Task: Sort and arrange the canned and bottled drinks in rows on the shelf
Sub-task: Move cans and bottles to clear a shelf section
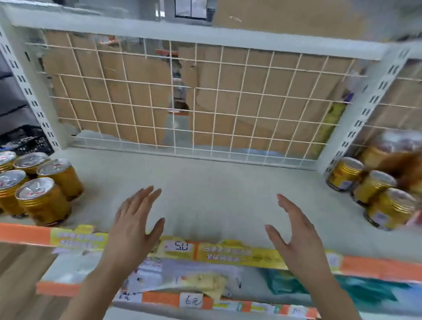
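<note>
Head: two hands [133, 222] [296, 231] spread; three gold cans [373, 186] right.

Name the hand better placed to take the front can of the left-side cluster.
Left. The left hand, open, is on that can's side, with only bare shelf between them. The right hand is farther off and would likely have to reach across.

We see glossy gold metal cans [45, 201] on a matt pale shelf [206, 184], before a painted wire grid [179, 101] and brown cardboard [135, 90].
</note>
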{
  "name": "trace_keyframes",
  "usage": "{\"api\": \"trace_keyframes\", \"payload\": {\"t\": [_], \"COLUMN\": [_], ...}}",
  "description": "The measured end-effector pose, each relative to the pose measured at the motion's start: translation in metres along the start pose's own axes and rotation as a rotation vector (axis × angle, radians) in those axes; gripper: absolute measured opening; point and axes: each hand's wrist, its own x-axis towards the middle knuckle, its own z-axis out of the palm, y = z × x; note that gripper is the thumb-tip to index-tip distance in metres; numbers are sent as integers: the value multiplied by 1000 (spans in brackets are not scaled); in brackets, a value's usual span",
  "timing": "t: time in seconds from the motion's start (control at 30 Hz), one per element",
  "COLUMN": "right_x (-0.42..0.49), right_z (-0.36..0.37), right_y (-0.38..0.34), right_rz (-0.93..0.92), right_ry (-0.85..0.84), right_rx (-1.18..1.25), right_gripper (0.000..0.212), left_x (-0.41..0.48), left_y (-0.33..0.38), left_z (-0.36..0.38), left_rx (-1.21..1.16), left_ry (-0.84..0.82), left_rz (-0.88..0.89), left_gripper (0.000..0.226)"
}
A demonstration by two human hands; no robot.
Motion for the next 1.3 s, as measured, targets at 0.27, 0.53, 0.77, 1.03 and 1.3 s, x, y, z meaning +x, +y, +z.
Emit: {"api": "trace_keyframes", "payload": {"t": [0.27,0.53,0.77,1.03,1.3], "right_x": [-99,-164,-171,-107,-17], "right_z": [-104,-176,-196,-199,-180], "right_y": [99,151,189,229,252], "right_rz": [214,435,494,469,413], "right_ry": [116,208,332,323,245], "right_rx": [-146,-218,-211,-259,-216], "right_gripper": [58,57,57,57,56], "left_x": [-3,2,36,112,181], "left_y": [113,201,244,279,339], "left_z": [54,100,135,184,235], "left_rx": [-89,-188,-242,-355,-539], "left_ry": [-88,-169,-250,-300,-379], "left_rz": [138,275,327,323,379], "left_gripper": [55,55,59,50,53]}}
